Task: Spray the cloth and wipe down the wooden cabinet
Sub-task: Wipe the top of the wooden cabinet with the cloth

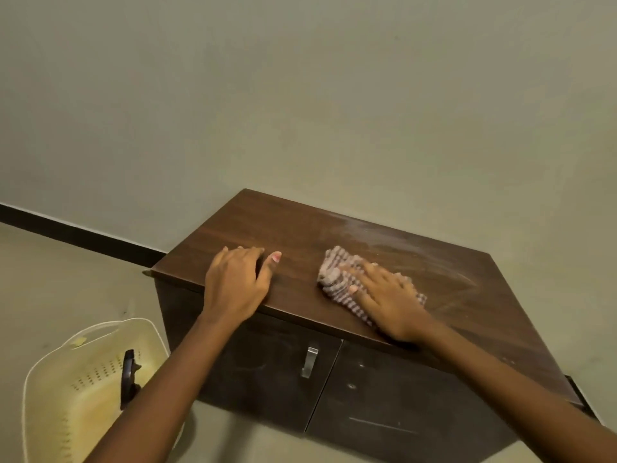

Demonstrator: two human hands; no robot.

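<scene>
Your right hand (390, 302) lies flat, fingers spread straight, pressing the crumpled brown-striped cloth (335, 272) onto the dark wooden cabinet (293, 225) top. Your left hand (238, 282) rests near the front edge, fingers loosely bent, holding nothing. Your palm hides part of the cloth. The dark object (128, 379) in the cream plastic basket (100, 332) is hard to make out.

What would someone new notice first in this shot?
The right hand pressing a checked cloth flat on top of the wooden cabinet, right of centre, with pale smears across the surface beyond it. The left hand rests on the top near its front left edge, and a cream perforated basket sits on the floor at lower left.
</scene>
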